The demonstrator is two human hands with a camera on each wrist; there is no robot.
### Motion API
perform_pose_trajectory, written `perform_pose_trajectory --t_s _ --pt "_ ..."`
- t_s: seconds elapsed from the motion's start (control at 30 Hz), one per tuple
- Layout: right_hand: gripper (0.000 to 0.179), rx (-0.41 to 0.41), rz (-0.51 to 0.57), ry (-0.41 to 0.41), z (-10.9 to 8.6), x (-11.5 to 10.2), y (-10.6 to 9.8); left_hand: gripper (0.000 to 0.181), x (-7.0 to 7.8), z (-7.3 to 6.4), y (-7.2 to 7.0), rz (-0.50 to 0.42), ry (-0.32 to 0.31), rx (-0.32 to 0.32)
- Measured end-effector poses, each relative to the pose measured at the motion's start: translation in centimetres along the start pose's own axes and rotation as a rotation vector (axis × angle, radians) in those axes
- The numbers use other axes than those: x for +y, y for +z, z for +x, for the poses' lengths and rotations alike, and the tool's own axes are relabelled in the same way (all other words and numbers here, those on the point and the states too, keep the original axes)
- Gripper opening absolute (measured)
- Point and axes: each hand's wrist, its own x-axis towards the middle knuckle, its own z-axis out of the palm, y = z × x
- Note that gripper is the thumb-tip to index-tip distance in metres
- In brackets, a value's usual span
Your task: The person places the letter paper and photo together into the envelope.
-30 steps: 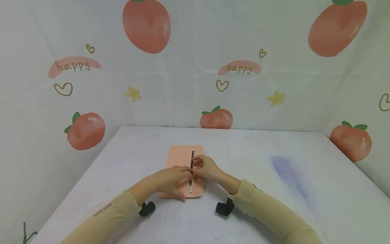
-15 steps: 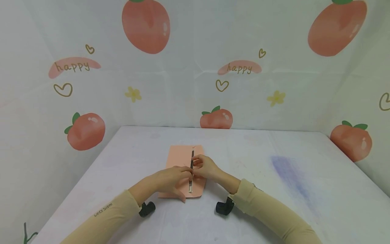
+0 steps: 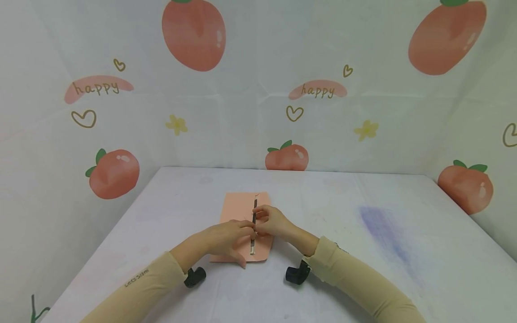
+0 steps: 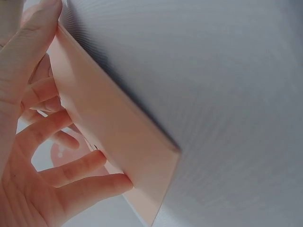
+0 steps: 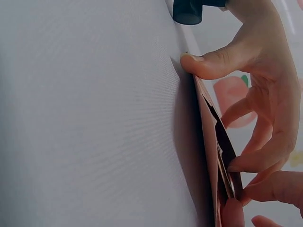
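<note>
A flat peach-coloured paper piece (image 3: 238,204) lies in the middle of the table, with a narrow dark strip (image 3: 255,204) running lengthwise on it, whitish at both ends. My left hand (image 3: 226,235) spans the paper piece. Its thumb rests at the near edge and its bent fingers reach the strip. From the right side my right hand (image 3: 276,223) meets it and pinches the strip. In the right wrist view the dark strip (image 5: 229,149) stands raised from the peach paper (image 5: 206,132), with fingertips on both sides. The left wrist view shows the paper's plain near side (image 4: 109,118). Fingers partly hide the strip.
A whitish table (image 3: 331,211) surrounds the paper, with a bluish smear (image 3: 381,229) on the right. Behind it hangs a curtain (image 3: 242,121) printed with fruit. Black wrist cameras, left (image 3: 195,277) and right (image 3: 298,273), sit below the sleeves.
Both hands stay almost still over the strip. The right wrist has edged very slightly to the left.
</note>
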Motion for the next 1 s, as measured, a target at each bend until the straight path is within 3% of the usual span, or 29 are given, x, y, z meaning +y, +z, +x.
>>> perform_pose_trajectory --t_s 0.37,1.0 --pt "0.050 0.025 -0.059 -0.017 -0.12 0.13 -0.02 0.059 0.00 -0.03 0.01 -0.018 -0.007 -0.002" --pt "0.054 -0.034 -0.007 -0.016 -0.33 0.08 -0.13 0.060 -0.50 0.03 0.28 -0.007 0.029 0.016"
